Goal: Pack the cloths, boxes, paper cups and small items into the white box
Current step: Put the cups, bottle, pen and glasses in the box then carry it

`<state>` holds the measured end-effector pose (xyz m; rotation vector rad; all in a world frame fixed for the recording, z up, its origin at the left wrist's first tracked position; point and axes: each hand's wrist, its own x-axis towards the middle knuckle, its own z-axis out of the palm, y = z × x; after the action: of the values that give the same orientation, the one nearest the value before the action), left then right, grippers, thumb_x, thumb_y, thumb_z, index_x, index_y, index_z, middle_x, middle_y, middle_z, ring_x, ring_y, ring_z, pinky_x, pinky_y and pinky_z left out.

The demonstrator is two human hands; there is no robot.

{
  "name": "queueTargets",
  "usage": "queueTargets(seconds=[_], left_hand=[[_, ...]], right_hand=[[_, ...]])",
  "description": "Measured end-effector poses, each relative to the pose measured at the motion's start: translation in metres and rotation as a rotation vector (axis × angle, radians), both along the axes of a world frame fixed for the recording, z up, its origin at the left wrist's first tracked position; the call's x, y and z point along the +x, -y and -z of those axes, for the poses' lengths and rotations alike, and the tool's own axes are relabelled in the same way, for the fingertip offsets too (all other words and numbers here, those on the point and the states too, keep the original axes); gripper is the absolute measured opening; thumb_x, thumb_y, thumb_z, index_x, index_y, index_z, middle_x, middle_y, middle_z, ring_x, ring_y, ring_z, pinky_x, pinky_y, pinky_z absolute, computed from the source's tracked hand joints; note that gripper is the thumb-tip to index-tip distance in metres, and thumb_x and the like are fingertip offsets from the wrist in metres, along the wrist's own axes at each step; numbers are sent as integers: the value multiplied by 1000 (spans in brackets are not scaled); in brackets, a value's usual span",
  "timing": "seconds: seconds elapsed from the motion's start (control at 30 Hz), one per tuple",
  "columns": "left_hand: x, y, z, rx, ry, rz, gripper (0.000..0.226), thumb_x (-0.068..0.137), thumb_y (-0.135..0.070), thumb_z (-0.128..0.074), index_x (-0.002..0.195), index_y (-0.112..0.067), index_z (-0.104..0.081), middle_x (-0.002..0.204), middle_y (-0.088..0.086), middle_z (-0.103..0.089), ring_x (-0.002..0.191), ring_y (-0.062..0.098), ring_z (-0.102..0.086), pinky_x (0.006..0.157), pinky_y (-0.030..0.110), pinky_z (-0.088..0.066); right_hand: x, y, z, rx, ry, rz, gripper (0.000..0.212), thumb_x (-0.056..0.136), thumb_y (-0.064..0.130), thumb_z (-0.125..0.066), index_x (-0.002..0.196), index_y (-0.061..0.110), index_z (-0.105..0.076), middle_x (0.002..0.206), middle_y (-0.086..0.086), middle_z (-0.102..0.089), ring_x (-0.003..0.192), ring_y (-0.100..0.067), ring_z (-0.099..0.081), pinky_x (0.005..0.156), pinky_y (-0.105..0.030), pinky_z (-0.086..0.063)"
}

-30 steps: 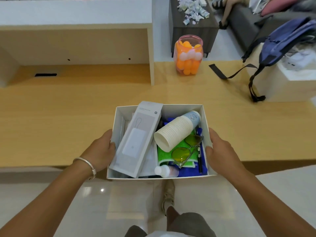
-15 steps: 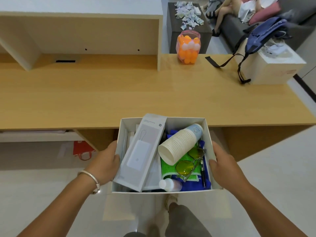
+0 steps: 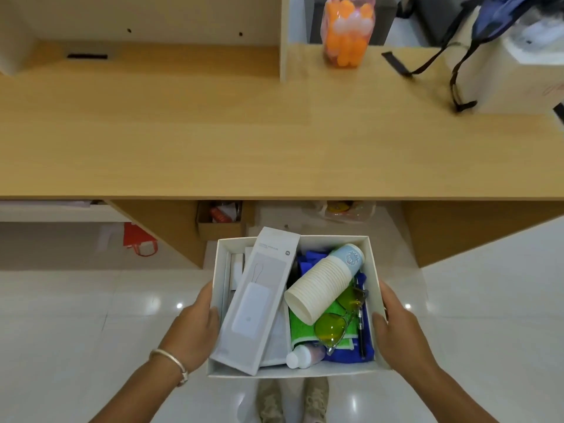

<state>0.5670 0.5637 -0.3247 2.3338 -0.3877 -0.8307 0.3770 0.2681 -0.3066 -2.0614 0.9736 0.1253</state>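
Both hands (image 3: 195,334) (image 3: 399,334) gripping white box (image 3: 290,372) sides; box off desk (image 3: 244,141) edge, over floor

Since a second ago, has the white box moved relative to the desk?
Yes. The white box has come back off the desk, toward the person, and is now held over the floor.

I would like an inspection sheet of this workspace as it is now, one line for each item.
Surface: wooden desk, bare in the middle.
Job's things: white box carried over the floor, holding a long white carton, paper cups, yellow glasses, green cloth, blue cloth, small bottle.
Clutter: jar of orange and white balls; backpack.
Hands: left hand and right hand grip the box's sides.
Cables: nothing seen.
Surroundings: shiny tiled floor; red bag under the desk.
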Motion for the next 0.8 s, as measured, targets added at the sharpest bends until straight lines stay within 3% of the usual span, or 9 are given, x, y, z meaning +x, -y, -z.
queueTargets(seconds=[0.07,0.13,0.23,0.4,0.53,0.63,0.8], left_hand=[[-2,5,33,4,-9,0,49,99,-21,-41,139,-42,-26,93,5,-69,79,19,-67,66,34,-58],[0,9,71,16,-17,3,47,98,-19,-40,140,-38,-28,94,7,-68,80,21,-66,72,40,-59],[5,16,136,41,-32,11,46,99,-20,-39,140,-37,-27,93,-1,-68,79,13,-66,71,33,-58],[18,31,257,86,-61,20,51,100,-21,-36,146,-35,-21,98,-10,-64,80,1,-61,67,16,-47],[32,45,352,134,-68,34,52,99,-19,-35,148,-29,-19,99,-6,-62,80,5,-60,72,19,-46],[44,57,418,161,-61,51,51,99,-19,-35,147,-27,-19,103,-1,-66,84,11,-63,75,22,-48],[65,77,492,180,-50,78,57,97,-17,-39,149,-25,-19,123,10,-64,106,23,-63,92,25,-44]], right_hand=[[0,4,36,16,-14,19,58,95,8,-43,127,55,-32,93,24,-58,81,-4,-63,60,-18,-52],[2,7,75,35,-29,28,54,96,9,-43,131,50,-33,94,24,-57,83,-5,-63,60,-16,-51],[5,10,140,61,-54,42,50,96,10,-43,136,40,-35,98,19,-59,84,-5,-63,61,-15,-51],[18,22,263,48,-98,42,54,94,6,-42,139,34,-34,105,7,-62,87,-8,-61,72,-24,-52],[35,28,359,50,-136,68,58,90,0,-41,142,25,-33,100,1,-62,80,-15,-60,67,-24,-45],[51,39,420,59,-138,76,56,89,-2,-40,138,26,-37,93,4,-62,75,-8,-60,61,-20,-44],[74,54,490,93,-142,77,51,89,7,-40,132,34,-39,98,5,-62,86,-19,-62,77,-29,-46]])
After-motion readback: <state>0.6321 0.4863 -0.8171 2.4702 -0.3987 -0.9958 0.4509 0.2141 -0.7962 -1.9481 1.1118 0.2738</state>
